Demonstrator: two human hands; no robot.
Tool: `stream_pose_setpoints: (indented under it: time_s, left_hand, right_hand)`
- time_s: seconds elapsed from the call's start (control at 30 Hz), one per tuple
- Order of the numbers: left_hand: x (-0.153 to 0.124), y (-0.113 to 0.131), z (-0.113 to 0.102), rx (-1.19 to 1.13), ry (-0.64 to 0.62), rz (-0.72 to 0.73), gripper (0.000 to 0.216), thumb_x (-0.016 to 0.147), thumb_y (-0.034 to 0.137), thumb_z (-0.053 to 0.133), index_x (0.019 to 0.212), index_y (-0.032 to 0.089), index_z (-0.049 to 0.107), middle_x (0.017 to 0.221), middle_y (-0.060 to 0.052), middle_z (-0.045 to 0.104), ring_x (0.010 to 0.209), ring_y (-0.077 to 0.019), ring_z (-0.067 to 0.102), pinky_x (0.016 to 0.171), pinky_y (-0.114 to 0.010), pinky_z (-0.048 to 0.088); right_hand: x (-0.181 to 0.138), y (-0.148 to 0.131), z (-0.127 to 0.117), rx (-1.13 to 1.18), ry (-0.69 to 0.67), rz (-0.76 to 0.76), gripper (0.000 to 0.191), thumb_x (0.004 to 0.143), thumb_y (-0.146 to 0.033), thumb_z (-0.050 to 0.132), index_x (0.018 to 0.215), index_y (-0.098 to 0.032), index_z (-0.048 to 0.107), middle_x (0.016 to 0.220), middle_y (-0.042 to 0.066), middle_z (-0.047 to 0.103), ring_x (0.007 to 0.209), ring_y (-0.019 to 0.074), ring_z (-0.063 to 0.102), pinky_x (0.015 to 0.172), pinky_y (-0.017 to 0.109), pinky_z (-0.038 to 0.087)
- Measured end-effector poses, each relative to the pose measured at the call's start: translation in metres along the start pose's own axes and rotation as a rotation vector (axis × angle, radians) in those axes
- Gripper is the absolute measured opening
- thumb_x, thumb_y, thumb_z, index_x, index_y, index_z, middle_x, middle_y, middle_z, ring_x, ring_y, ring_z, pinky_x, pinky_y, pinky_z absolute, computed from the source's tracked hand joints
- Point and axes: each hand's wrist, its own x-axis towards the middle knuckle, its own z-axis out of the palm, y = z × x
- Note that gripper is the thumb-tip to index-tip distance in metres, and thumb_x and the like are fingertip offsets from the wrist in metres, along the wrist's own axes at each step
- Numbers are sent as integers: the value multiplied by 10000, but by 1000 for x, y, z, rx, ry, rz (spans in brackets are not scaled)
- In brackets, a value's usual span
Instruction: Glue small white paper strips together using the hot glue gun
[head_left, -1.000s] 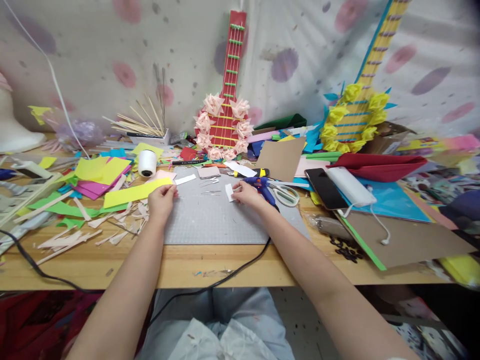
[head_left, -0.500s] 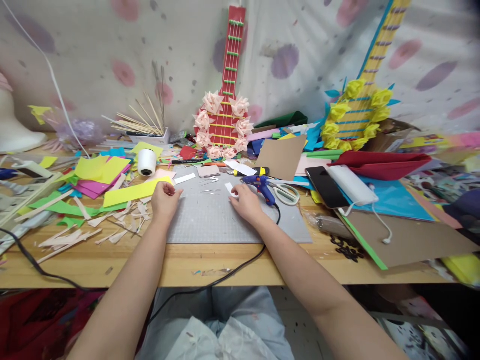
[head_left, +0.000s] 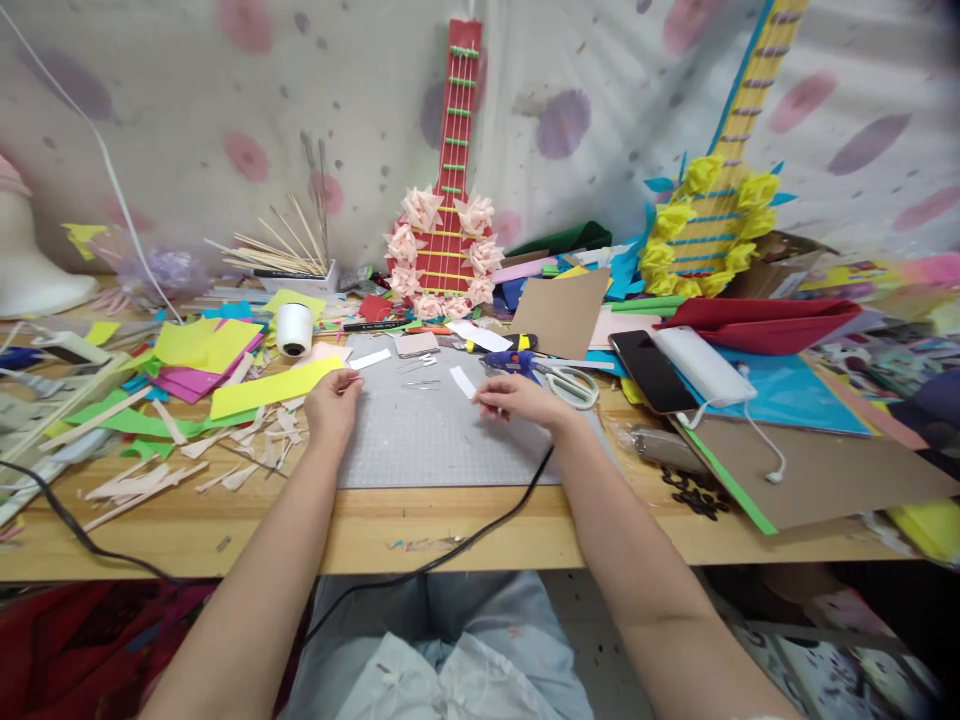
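Note:
My left hand [head_left: 332, 402] is at the left edge of the grey cutting mat [head_left: 420, 450], thumb and fingers pinched together. What they hold, if anything, is too small to make out. A yellow paper strip [head_left: 262, 390] lies beside it, and a white paper strip [head_left: 370, 359] is just beyond its fingertips. Over the mat's right half, my right hand [head_left: 521, 402] has its fingers loosely bent and apart, with nothing visible in them. Another white strip [head_left: 462, 382] lies flat by its fingertips. The blue glue gun [head_left: 510, 361] and white-handled scissors [head_left: 570, 387] lie behind that hand.
A red paper guitar [head_left: 450, 240] with pink flowers leans at the back, a yellow one [head_left: 705, 225] to its right. Paper scraps [head_left: 150, 480] cover the left side. A phone [head_left: 651, 370] and power bank [head_left: 705, 368] lie right. The black cord [head_left: 450, 545] crosses the front edge.
My right hand has drawn back to the right, off the white strip, which now shows more fully on the mat. My left hand has stayed nearly in place.

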Motion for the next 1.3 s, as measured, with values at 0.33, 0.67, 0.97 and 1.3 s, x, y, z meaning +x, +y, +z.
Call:
stream_pose_setpoints:
  time_s: [0.33, 0.67, 0.97, 1.3]
  left_hand:
    - [-5, 13, -3, 310, 32, 89, 331, 826, 401, 362, 572, 199, 421, 562, 2, 453, 576, -138, 425, 576, -251, 311]
    - [-5, 16, 4, 575, -97, 167, 178, 814, 236, 371, 658, 192, 445, 772, -65, 547, 808, -202, 495, 717, -314, 309]
    - [-12, 28, 21, 667, -296, 355, 367, 857, 359, 320, 559, 190, 451, 647, -58, 549, 709, -195, 526, 693, -314, 322]
    - [0, 49, 49, 796, -655, 527, 196, 773, 316, 497, 938, 232, 562, 949, -64, 649, 900, -221, 575, 781, -325, 360]
  right_hand:
    - [-33, 41, -62, -170, 546, 118, 386, 622, -524, 618, 728, -155, 580, 597, -11, 547, 518, 82, 438, 488, 216, 306]
    - [15, 51, -18, -295, 680, 219, 417, 660, -492, 582, 860, -132, 649, 841, 93, 657, 766, 206, 586, 692, 303, 423]
    - [11, 59, -15, -181, 743, 149, 427, 647, -512, 589, 863, -150, 659, 853, 80, 669, 795, 213, 600, 725, 317, 434]
    - [8, 57, -14, -172, 755, 140, 414, 652, -496, 598, 876, -152, 659, 866, 81, 674, 801, 211, 606, 744, 321, 441]
